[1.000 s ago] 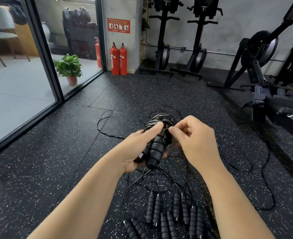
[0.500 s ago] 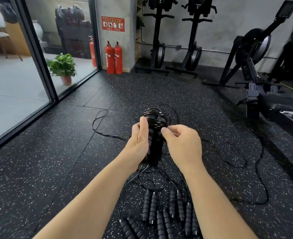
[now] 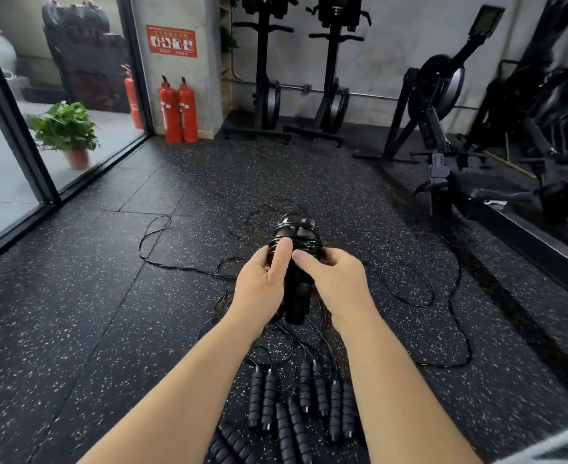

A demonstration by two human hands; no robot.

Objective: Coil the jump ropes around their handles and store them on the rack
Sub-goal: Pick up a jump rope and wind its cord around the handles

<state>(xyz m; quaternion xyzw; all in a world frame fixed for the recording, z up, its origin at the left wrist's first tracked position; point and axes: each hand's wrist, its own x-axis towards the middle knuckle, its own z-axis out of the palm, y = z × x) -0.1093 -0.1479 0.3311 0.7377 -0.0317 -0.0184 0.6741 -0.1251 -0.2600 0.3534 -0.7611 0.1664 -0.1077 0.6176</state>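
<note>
Black ribbed foam handles [image 3: 294,289], paired upright and wound with thin black cord [image 3: 297,241], are sitting between both hands above the speckled rubber floor [image 3: 75,296]. Left hand [image 3: 262,286] is curling round the pair, thumb pressing the coil; right hand [image 3: 338,283] is pinching the wraps. Cord looks light, springy and slick, so gripping the foam below seems wisest. Uncoiled ropes [image 3: 289,406] are lying beneath.

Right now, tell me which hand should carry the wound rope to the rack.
Probably the left hand: it grips the paired handles from the side, thumb over the coils. The right hand only pinches near the wraps, so it seems freer to let go.
</note>
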